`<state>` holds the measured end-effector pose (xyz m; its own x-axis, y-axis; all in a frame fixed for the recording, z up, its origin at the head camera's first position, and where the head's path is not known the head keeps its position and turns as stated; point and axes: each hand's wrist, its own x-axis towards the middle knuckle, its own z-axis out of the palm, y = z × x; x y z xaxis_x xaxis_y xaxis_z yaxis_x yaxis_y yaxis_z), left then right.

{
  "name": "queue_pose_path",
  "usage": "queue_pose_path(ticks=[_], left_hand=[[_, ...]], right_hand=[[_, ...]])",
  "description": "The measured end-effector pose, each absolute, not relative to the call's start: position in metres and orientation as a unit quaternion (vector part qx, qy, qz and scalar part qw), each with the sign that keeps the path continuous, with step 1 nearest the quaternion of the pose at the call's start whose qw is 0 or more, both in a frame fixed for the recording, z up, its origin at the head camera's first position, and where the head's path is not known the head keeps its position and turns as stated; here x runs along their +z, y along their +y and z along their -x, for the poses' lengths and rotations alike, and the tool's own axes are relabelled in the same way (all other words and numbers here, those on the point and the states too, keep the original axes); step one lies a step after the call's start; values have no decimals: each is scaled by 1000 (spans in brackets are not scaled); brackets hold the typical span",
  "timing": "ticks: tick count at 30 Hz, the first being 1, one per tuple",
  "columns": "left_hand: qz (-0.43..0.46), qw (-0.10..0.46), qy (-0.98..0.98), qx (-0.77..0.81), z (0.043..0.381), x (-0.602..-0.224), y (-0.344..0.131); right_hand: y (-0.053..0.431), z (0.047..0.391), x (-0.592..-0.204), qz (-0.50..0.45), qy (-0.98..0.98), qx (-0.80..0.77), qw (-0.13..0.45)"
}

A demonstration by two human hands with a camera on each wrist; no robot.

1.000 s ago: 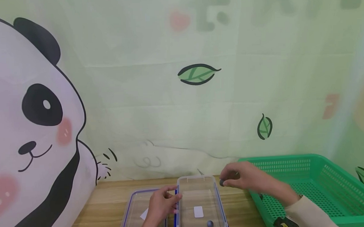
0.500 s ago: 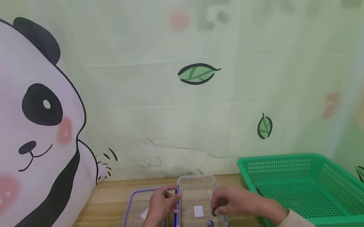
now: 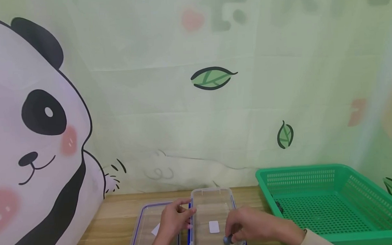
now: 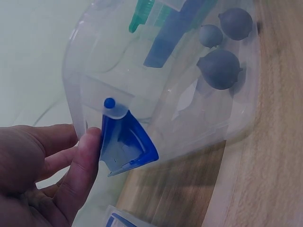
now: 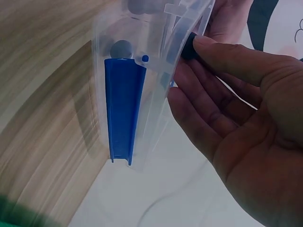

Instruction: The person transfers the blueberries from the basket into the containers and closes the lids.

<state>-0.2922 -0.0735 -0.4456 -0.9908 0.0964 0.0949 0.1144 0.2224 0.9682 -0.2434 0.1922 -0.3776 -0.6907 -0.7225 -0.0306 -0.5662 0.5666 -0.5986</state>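
Left wrist: 3 blueberries (image 4: 220, 70) inside 1 box (image 4: 106, 78)

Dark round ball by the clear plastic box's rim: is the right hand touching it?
Touching: the right wrist view shows the right hand, thumb against the dark ball.

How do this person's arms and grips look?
The left grip and the right grip are bare human hands; no gloves show. A plain cream cloth sleeve shows behind the right grip. I cannot tell about any left sleeve.
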Motion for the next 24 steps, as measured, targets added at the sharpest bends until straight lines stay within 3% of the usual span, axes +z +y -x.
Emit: queue_pose_path(ticks=[24], left_hand=[[70,4,-784,-617,292,-446,-74]], right_hand=[[191,241,-378,381,880,-249,137]])
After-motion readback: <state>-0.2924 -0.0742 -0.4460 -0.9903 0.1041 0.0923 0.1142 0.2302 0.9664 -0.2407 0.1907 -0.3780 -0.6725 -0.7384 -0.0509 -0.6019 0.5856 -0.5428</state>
